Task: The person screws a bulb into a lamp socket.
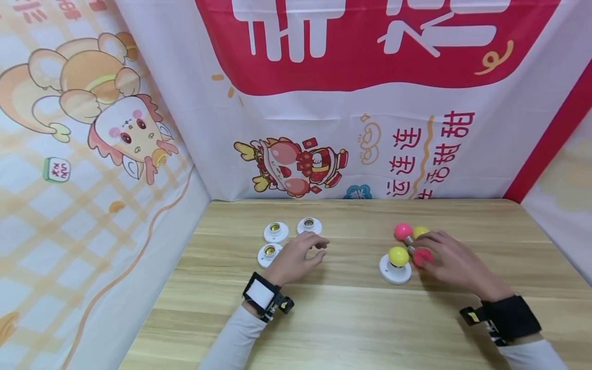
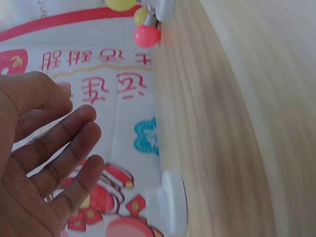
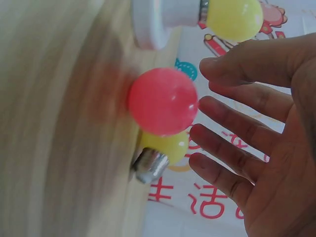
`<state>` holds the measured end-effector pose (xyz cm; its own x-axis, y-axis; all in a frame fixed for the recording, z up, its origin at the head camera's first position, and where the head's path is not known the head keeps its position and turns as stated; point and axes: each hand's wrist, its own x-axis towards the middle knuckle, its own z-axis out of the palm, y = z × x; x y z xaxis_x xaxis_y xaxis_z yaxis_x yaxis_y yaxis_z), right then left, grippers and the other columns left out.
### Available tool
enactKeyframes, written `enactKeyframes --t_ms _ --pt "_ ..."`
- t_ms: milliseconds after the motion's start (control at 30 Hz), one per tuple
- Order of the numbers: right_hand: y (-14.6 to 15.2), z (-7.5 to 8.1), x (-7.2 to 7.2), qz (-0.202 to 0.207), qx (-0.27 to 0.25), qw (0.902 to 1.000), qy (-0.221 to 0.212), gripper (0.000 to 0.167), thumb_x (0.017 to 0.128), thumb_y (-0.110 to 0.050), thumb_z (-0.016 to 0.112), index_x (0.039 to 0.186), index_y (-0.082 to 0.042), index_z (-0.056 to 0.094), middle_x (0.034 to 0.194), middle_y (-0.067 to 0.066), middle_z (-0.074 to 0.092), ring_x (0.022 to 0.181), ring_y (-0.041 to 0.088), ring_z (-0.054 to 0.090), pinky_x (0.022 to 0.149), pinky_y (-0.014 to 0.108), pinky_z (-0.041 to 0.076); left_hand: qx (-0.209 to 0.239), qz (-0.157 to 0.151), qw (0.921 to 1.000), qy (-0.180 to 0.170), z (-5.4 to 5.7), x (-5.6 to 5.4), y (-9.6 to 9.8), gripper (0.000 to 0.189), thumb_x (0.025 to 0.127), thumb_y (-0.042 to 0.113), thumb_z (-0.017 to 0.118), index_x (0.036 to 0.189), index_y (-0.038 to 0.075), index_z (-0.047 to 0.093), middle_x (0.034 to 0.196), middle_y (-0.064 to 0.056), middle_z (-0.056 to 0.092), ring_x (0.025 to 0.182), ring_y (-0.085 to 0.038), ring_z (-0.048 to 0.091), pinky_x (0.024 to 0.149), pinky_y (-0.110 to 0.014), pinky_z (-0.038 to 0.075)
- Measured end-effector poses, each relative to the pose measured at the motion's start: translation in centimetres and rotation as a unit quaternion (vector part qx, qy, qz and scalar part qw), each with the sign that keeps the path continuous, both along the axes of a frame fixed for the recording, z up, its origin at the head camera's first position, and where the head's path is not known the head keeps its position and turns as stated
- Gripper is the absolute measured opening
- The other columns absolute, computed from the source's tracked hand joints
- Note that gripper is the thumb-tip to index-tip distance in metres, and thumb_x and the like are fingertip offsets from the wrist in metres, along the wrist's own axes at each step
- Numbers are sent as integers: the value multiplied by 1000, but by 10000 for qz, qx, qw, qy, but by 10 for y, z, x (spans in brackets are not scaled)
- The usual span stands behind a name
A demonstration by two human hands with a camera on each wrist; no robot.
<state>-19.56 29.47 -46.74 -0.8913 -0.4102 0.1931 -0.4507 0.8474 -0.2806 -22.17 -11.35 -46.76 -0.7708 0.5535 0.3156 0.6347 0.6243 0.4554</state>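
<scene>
Both hands hover open w/ fingers loose: right hand (image 1: 455,259) over loose pink bulb (image 1: 422,257) at 3 o'clock should pinch its globe, left hand (image 1: 296,257) steadying an empty socket (image 1: 269,253) at 9 o'clock.

The head view looks forward and down from above the table (image 1: 351,318), taking in both hands and the backdrop. Each of the 2 wrist views sits close by its palm, facing the backdrop; all 3 share the pink bulb (image 1: 403,231) (image 2: 146,35).
</scene>
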Motion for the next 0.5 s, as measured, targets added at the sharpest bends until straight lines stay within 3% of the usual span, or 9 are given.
enactKeyframes --t_ms 167,333,400,500 --pt "8 -7 2 -122 7 9999 -53 47 85 -14 86 129 -9 74 135 19 67 128 43 57 104 72 52 195 191 9993 264 -7 -1 -23 26 100 15 75 125 15 74 118 2 74 113 -13 68 96 -32 62" --pt "12 -13 2 -298 -41 9992 -279 47 86 -14 84 131 -9 73 141 22 61 131 45 54 105 74 51 235 427 9969 618 -17 -6 -49 29 94 11 80 123 10 75 125 -4 73 122 -23 66 107 -44 58" --pt "12 -15 1 -328 -88 9988 -338 48 86 -15 84 132 -8 72 142 23 59 130 45 54 104 74 51 220 569 9964 596 -20 -8 -59 32 92 9 81 123 8 75 127 -7 72 124 -27 64 109 -47 56" --pt "13 -18 -1 -336 -116 9988 -333 50 87 -17 85 134 -8 71 143 23 58 130 44 56 104 73 52 191 847 9958 287 -23 -12 -72 34 91 9 82 125 7 74 133 -12 68 127 -31 60 111 -50 54"
